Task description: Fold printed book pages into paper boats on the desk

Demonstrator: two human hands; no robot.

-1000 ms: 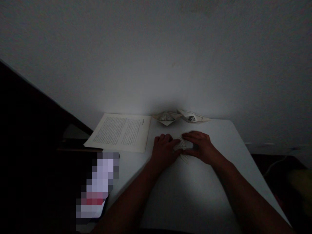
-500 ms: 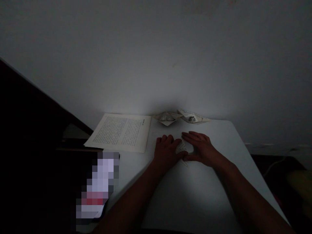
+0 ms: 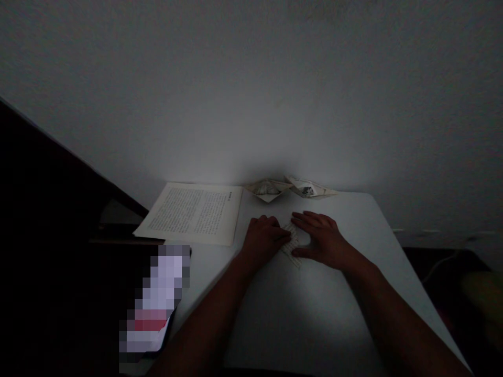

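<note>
A small folded piece of printed paper (image 3: 292, 247) lies on the white table (image 3: 306, 324) between my two hands. My left hand (image 3: 262, 238) is closed at the paper's left side, fingers curled and thumb side against it. Part of the paper is hidden beneath those fingers. On the other side, my right hand (image 3: 324, 238) is open, its thumb and fingers spread apart around the paper's right edge. The thumb tip is close to the lower part of the paper; whether it touches I cannot tell.
Two folded paper boats, a left one (image 3: 268, 190) and a right one (image 3: 310, 188), stand against the wall (image 3: 251, 104). Printed sheets (image 3: 192, 214) lie at the back left. A phone with a pixelated screen (image 3: 161, 298) rests at the table's left edge.
My left hand has shifted slightly left and its thumb has drawn back, uncovering more of the folded paper. My right thumb has moved slightly away from the left one.
</note>
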